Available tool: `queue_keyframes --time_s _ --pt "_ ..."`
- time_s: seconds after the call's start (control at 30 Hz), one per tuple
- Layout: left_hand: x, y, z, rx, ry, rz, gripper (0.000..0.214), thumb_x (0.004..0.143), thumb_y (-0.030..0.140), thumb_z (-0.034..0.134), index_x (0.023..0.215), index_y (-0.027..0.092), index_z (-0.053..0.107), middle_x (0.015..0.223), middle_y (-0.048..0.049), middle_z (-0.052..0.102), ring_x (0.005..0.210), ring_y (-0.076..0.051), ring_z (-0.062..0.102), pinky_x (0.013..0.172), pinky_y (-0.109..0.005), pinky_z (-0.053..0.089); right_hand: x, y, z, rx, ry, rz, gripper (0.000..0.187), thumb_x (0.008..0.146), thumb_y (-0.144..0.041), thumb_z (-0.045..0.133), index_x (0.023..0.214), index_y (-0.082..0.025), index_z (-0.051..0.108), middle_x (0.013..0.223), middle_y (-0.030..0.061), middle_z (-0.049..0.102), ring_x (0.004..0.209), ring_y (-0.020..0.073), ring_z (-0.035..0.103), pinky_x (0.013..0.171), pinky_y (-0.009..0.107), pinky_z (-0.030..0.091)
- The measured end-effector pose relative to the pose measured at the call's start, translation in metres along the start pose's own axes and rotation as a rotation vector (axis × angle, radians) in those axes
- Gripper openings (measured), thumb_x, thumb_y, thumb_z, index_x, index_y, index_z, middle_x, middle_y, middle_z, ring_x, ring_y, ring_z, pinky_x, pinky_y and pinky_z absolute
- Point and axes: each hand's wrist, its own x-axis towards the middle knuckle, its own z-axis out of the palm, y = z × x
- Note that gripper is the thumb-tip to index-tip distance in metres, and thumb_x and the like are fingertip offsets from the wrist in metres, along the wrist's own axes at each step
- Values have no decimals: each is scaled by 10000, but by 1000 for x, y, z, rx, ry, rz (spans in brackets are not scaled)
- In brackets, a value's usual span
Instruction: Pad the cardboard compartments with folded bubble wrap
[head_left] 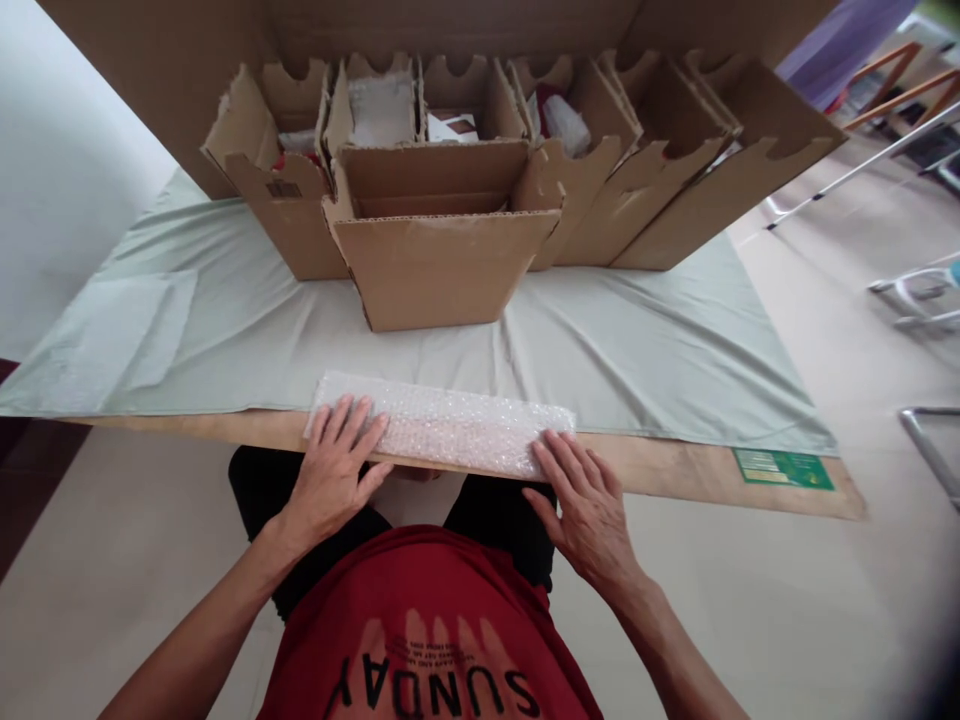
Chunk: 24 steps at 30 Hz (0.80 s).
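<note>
A long folded strip of bubble wrap [442,420] lies along the near edge of the table, partly on the cloth and partly on the bare wood. My left hand [334,470] rests on its left end, fingers stretched out and spread. On the right end lies my right hand [581,500], its fingers extended over the wrap and the thumb apart near the table edge. Whether anything is inside the folded wrap cannot be made out.
A small cardboard box [435,270] stands mid-table before a row of several open cardboard bins [637,200], some holding wrapped items. More bubble wrap sheets [112,330] lie at left. A green label [784,468] is on the wooden edge. Metal-framed furniture [926,290] stands right.
</note>
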Motion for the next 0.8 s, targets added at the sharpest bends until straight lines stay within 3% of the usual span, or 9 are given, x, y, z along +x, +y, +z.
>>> queue_keyframes --time_s 0.17,0.33,0.6,0.8 --pt "-2 -13 -4 -88 129 50 390 987 253 577 1370 184 606 1441 -168 619 1429 -355 500 1175 -604 425 4 14 -8 50 -13 -48 462 1017 -252 556 1478 -264 547 1464 100 612 1361 287 568 1080 465 468" --pt "3 -18 -10 -95 175 96 281 965 204 589 1227 170 687 1337 -165 683 1335 -350 587 1113 -582 504 11 28 -22 114 -57 -144 336 1037 -213 502 1305 -287 691 1382 71 676 1302 261 620 997 428 532" --pt "5 -24 -16 30 173 181 334 918 44 513 1146 176 717 1250 -112 737 1221 -301 653 1090 -548 499 18 29 -29 160 115 -264 304 989 -87 541 1233 -218 667 1092 64 783 1008 208 730 853 357 537" --pt "13 -27 -39 183 265 90 268 902 50 547 1019 188 744 1103 -111 747 989 -278 650 832 -431 536 23 24 -25 182 181 -253 213 954 -88 572 1087 -225 665 993 48 771 915 208 724 820 361 519"
